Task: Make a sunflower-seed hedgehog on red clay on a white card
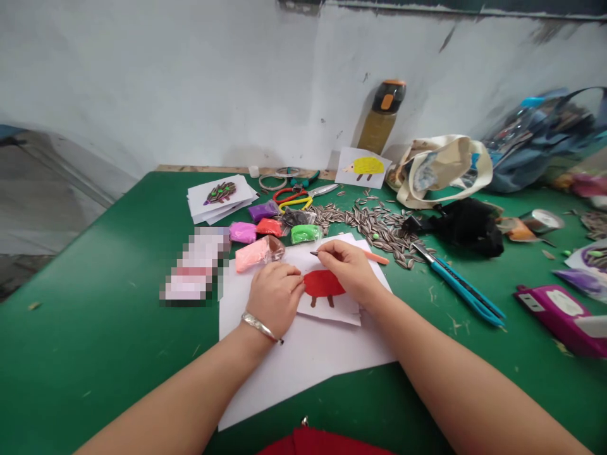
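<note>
Over the green table, the left hand lies palm down, fingers loosely spread; the right hand arches in from the other side, its fingertips in a narrow pinch. A cream tote bag holds items too unclear to name. Clear packets contain coloured modelling clay. The red animal picture lies between the hands, under the left fingers. The right pinches a small dark piece just beyond it.

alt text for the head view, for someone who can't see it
A left hand touches a card bearing a red shape with brown legs while the right hand pinches a small dark item, possibly a seed. Around them on a green table lie colourful packets, seeds, scissors and a blue cutter.
</note>
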A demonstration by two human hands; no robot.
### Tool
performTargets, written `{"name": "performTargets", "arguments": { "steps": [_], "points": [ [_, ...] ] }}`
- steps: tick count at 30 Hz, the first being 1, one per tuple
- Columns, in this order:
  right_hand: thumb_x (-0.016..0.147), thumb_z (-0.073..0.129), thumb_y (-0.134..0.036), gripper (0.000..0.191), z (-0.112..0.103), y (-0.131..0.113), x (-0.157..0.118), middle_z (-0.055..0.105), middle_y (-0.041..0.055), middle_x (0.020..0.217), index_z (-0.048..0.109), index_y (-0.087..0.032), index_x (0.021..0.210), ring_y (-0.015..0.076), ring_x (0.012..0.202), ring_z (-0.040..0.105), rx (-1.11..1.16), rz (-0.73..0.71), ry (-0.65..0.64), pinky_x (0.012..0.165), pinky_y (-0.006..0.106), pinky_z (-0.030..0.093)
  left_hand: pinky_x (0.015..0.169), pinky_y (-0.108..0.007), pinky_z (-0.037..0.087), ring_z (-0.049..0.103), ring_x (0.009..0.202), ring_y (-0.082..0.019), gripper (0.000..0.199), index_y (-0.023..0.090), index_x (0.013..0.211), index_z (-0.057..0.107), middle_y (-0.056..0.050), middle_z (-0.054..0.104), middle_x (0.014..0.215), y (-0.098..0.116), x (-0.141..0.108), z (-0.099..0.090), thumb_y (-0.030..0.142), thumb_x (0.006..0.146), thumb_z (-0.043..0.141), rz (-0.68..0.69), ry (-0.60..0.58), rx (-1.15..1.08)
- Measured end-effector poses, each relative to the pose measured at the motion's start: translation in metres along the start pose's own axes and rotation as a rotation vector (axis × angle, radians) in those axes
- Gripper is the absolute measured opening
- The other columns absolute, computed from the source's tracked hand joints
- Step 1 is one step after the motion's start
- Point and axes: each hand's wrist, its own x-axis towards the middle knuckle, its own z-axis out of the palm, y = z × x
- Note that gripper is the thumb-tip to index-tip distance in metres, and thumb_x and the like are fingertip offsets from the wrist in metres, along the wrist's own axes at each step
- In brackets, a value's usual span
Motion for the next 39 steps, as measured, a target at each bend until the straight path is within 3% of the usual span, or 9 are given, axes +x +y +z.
{"name": "performTargets", "arguments": {
  "steps": [9, 28, 39],
  "points": [
    [0.078, 0.056, -0.027, 0.01, -0.003, -0.004, -0.002, 0.061, -0.0006, 0.074, 0.062, -0.018, 0.076, 0.0138, 0.071, 0.052, -0.022, 0.025, -0.015, 0.064, 0.026, 0.041, 0.084, -0.042, 0.047, 0.061, 0.09, -0.023, 0.02, 0.014, 0.094, 0.07, -0.008, 0.07, 0.094, 0.0, 0.0, -0.006, 0.022, 0.089, 0.053, 0.01, -0.008, -0.037],
    [0.079, 0.056, -0.026, 0.009, -0.001, 0.001, -0.001, 0.062, -0.0014, 0.075, 0.063, -0.02, 0.077, 0.0136, 0.072, 0.054, -0.051, 0.013, -0.026, 0.065, 0.026, 0.041, 0.084, -0.042, 0.046, 0.059, 0.09, -0.022, 0.016, 0.017, 0.086, 0.072, -0.006, 0.069, 0.092, 0.006, 0.003, -0.002, 0.019, 0.086, 0.056, -0.06, -0.049, 0.017],
    [0.079, 0.057, -0.027, 0.01, -0.003, -0.002, -0.001, 0.062, -0.0009, 0.075, 0.063, -0.019, 0.079, 0.0136, 0.071, 0.054, -0.051, 0.031, -0.026, 0.065, 0.026, 0.041, 0.082, -0.04, 0.049, 0.06, 0.088, -0.021, 0.022, 0.014, 0.089, 0.071, -0.008, 0.069, 0.092, -0.006, -0.002, -0.018, 0.018, 0.09, 0.05, 0.055, 0.003, -0.03]
  ]
}}
